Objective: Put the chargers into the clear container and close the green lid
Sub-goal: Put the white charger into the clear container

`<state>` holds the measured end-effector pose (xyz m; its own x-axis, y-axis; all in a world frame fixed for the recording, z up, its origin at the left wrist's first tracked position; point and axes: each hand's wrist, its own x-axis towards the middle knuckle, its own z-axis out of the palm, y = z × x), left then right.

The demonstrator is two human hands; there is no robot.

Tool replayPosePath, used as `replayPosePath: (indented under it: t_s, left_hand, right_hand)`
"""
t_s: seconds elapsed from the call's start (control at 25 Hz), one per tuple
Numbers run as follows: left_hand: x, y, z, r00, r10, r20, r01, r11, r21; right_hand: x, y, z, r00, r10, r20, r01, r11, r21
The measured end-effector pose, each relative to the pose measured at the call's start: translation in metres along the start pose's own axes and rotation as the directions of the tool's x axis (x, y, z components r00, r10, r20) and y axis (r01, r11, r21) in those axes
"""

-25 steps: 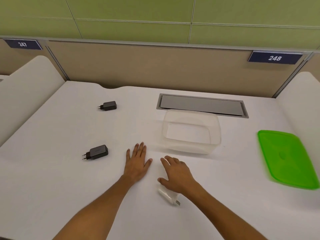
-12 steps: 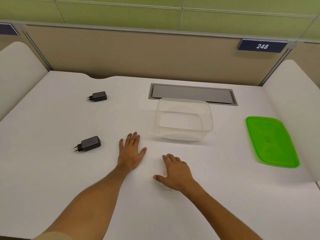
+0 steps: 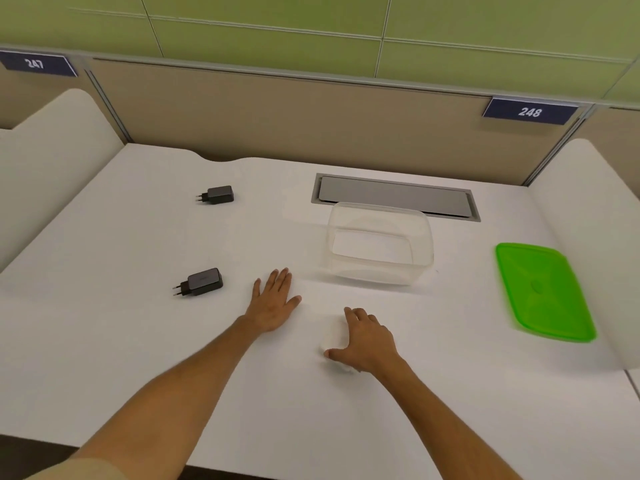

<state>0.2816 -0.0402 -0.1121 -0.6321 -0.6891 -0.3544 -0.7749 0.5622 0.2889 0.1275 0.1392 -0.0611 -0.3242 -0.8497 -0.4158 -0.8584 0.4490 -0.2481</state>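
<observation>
Two black chargers lie on the white desk: one at the far left, another nearer, just left of my left hand. That hand rests flat on the desk, fingers apart, holding nothing. My right hand curls over a white charger, thumb and fingers around it; most of the charger is hidden. The clear container stands empty beyond my hands. The green lid lies flat at the right, apart from the container.
A grey cable hatch is set into the desk behind the container. White curved dividers rise on both sides, and a beige partition closes the back. The desk's near edge runs below my forearms.
My right hand has shifted to grip the white charger, which now shows under its fingers. My left hand stays flat. The view has swung slightly.
</observation>
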Motion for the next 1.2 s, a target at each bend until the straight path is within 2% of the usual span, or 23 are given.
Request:
replayPosePath:
  t_s: [0.24, 0.52, 0.8, 0.96, 1.2]
  left_hand:
    - [-0.030, -0.016, 0.014, 0.999, 0.018, -0.027, -0.017, 0.998, 0.062]
    - [-0.032, -0.020, 0.020, 0.996, 0.057, -0.061, -0.049, 0.991, 0.125]
    - [-0.028, -0.021, 0.031, 0.989, 0.029, -0.142, -0.002, 0.982, 0.191]
    - [-0.029, -0.021, 0.035, 0.979, 0.044, -0.201, 0.002, 0.975, 0.222]
    - [-0.029, -0.022, 0.037, 0.967, 0.057, -0.246, -0.008, 0.980, 0.198]
  right_hand:
    - [-0.008, -0.007, 0.008, 0.997, 0.064, 0.031, -0.062, 0.996, -0.065]
    - [-0.010, -0.010, 0.013, 0.996, 0.087, -0.020, -0.089, 0.991, -0.096]
    - [-0.002, 0.000, 0.001, 1.000, 0.001, -0.027, -0.004, 0.994, -0.113]
    - [0.004, 0.003, -0.034, 0.990, -0.058, -0.130, 0.052, 0.997, -0.048]
    - [0.039, 0.009, -0.114, 0.933, -0.073, -0.351, 0.072, 0.997, -0.018]
